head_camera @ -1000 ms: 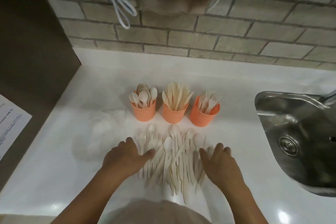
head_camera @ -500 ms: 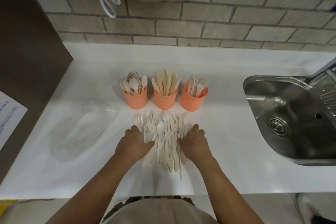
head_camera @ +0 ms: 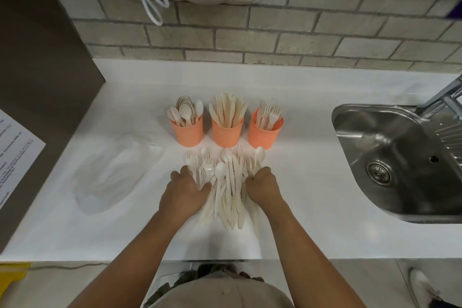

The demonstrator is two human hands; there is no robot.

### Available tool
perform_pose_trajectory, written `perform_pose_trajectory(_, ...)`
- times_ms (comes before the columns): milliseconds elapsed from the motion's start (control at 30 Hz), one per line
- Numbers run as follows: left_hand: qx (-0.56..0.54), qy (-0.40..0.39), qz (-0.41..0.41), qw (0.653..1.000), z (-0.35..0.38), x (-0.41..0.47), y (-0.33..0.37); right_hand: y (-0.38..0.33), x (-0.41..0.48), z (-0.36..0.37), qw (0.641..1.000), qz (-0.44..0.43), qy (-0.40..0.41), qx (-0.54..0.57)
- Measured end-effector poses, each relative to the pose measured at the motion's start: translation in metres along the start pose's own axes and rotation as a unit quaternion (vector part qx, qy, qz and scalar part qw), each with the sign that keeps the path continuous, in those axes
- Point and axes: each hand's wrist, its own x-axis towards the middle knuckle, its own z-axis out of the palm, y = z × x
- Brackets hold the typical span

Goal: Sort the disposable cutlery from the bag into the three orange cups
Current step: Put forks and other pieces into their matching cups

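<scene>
View from above of a white counter (head_camera: 312, 195) against a brick wall; 3 orange cups stand in a row near the middle, close together, each taking 1 kind so the sorting stays readable: the spoon cup (head_camera: 188, 134) on the left, the knife cup (head_camera: 227, 135) in the middle, the fork cup (head_camera: 262, 136) on the right, all already well filled; just in front of them lies a loose pile of cutlery (head_camera: 226, 182), pale spoons, forks and knives mixed, handles mostly pointing toward the person; the left hand (head_camera: 185, 190) presses on the pile's left flank, thumb lying out across some pieces, and the right hand (head_camera: 262, 186) on its right flank, probably to herd the spread into 1 heap for easier picking; both sets of fingers are bent over the edges with tips hidden, so whether either pinches a piece cannot be told; a clear plastic bag (head_camera: 112, 170) lies flattened well to the left, seemingly emptied; a steel sink (head_camera: 400, 157) sits at the right.
</scene>
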Motion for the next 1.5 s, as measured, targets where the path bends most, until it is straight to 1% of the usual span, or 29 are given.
perform_pose_trajectory(67, -0.014, 0.023, 0.004, 1.0, 0.0, -0.003, -0.001, 0.001, -0.002, -0.007, 1.0, -0.001, 0.001, -0.019)
perform_pose_trajectory(200, -0.048, 0.053, 0.016, 0.997, -0.003, -0.006, 0.001, 0.006, -0.005, -0.023, 1.0, -0.008, 0.001, -0.018)
perform_pose_trajectory(267, -0.06, 0.07, 0.038, 0.995, -0.004, -0.008, 0.004, 0.009, -0.008, -0.032, 1.0, -0.031, -0.002, -0.003)
perform_pose_trajectory(333, -0.094, 0.082, 0.077, 0.989, -0.005, -0.01, 0.009, 0.009, -0.014, -0.04, 0.998, -0.054, -0.025, 0.024)
perform_pose_trajectory(400, -0.16, 0.063, 0.109, 0.979, -0.009, -0.014, 0.021, 0.007, -0.022, -0.043, 0.989, -0.059, -0.079, 0.108)
perform_pose_trajectory(467, -0.257, 0.012, 0.121, 0.959, -0.015, -0.017, 0.036, 0.001, -0.031, -0.043, 0.961, -0.046, -0.15, 0.227)
perform_pose_trajectory(533, -0.348, -0.034, 0.123, 0.929, -0.022, -0.017, 0.053, -0.007, -0.042, -0.04, 0.934, -0.05, -0.209, 0.286)
perform_pose_trajectory(600, -0.389, -0.046, 0.121, 0.912, -0.026, -0.011, 0.066, -0.014, -0.05, -0.037, 0.919, -0.072, -0.255, 0.293)
perform_pose_trajectory(667, -0.396, -0.033, 0.129, 0.909, -0.031, -0.004, 0.075, -0.017, -0.054, -0.034, 0.903, -0.093, -0.292, 0.302)
perform_pose_trajectory(733, -0.396, -0.016, 0.145, 0.906, -0.034, 0.001, 0.08, -0.019, -0.055, -0.033, 0.885, -0.105, -0.318, 0.324)
perform_pose_trajectory(800, -0.424, -0.028, 0.146, 0.893, -0.037, 0.004, 0.08, -0.019, -0.055, -0.034, 0.87, -0.12, -0.334, 0.343)
perform_pose_trajectory(900, -0.495, -0.074, 0.116, 0.858, -0.039, 0.006, 0.077, -0.017, -0.053, -0.037, 0.863, -0.125, -0.346, 0.346)
perform_pose_trajectory(967, -0.516, -0.089, 0.108, 0.845, -0.043, 0.007, 0.076, -0.016, -0.052, -0.037, 0.865, -0.124, -0.354, 0.333)
perform_pose_trajectory(1033, -0.523, -0.09, 0.115, 0.84, -0.048, 0.008, 0.076, -0.014, -0.05, -0.038, 0.864, -0.123, -0.365, 0.323)
perform_pose_trajectory(1100, -0.525, -0.066, 0.124, 0.839, -0.054, 0.011, 0.077, -0.013, -0.048, -0.039, 0.864, -0.125, -0.376, 0.311)
perform_pose_trajectory(1133, -0.526, -0.042, 0.13, 0.84, -0.058, 0.013, 0.076, -0.012, -0.047, -0.04, 0.866, -0.126, -0.379, 0.301)
perform_pose_trajectory(1167, -0.527, -0.007, 0.136, 0.839, -0.063, 0.015, 0.076, -0.01, -0.045, -0.04, 0.87, -0.127, -0.379, 0.288)
perform_pose_trajectory(1233, -0.521, 0.087, 0.146, 0.837, -0.072, 0.019, 0.072, -0.006, -0.043, -0.042, 0.886, -0.118, -0.366, 0.259)
perform_pose_trajectory(1333, -0.485, 0.214, 0.161, 0.833, -0.086, 0.023, 0.062, 0.0, -0.037, -0.044, 0.919, -0.095, -0.306, 0.23)
perform_pose_trajectory(1400, -0.458, 0.262, 0.171, 0.832, -0.095, 0.026, 0.055, 0.002, -0.032, -0.044, 0.937, -0.082, -0.248, 0.233)
perform_pose_trajectory(1500, -0.436, 0.326, 0.179, 0.82, -0.113, 0.033, 0.048, 0.001, -0.025, -0.044, 0.946, -0.058, -0.18, 0.263)
